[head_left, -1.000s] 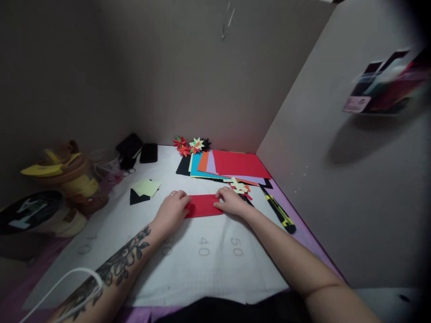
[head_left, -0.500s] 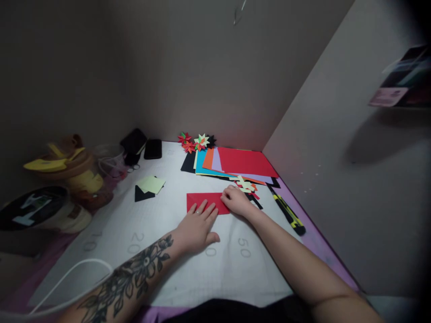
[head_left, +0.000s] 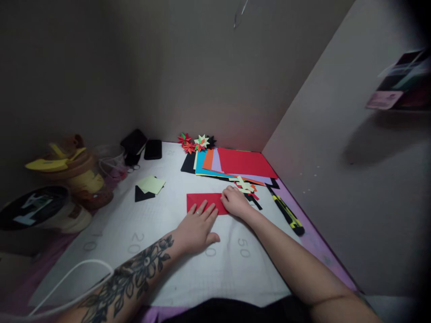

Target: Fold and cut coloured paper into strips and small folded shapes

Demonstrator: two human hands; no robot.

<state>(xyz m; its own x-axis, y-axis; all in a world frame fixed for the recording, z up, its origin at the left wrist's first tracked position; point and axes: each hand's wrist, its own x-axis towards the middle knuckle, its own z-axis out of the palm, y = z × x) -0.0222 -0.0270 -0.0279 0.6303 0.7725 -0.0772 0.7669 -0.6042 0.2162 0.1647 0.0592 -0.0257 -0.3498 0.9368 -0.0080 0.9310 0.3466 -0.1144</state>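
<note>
A red piece of paper (head_left: 210,198), folded into a rectangle, lies on the white sheet in front of me. My left hand (head_left: 198,226) presses flat on its lower part, fingers stretched out, a ring on one finger. At the paper's right end, my right hand (head_left: 235,202) has its fingers curled together on the edge; the fingertips are partly hidden. Just beyond that hand sit paper strips (head_left: 245,184) in pale yellow, red, orange and black.
Coloured paper sheets (head_left: 247,162) are stacked at the back, beside folded paper stars (head_left: 202,142). A utility knife (head_left: 288,213) lies at the right. Pale green paper squares (head_left: 152,184) are to the left. Pots (head_left: 84,175) and a dark-lidded container (head_left: 37,208) stand at the left edge.
Both hands stay nearly where they were on the red paper. The right fingers look slightly more curled at its right end. The camera view has shifted a little.
</note>
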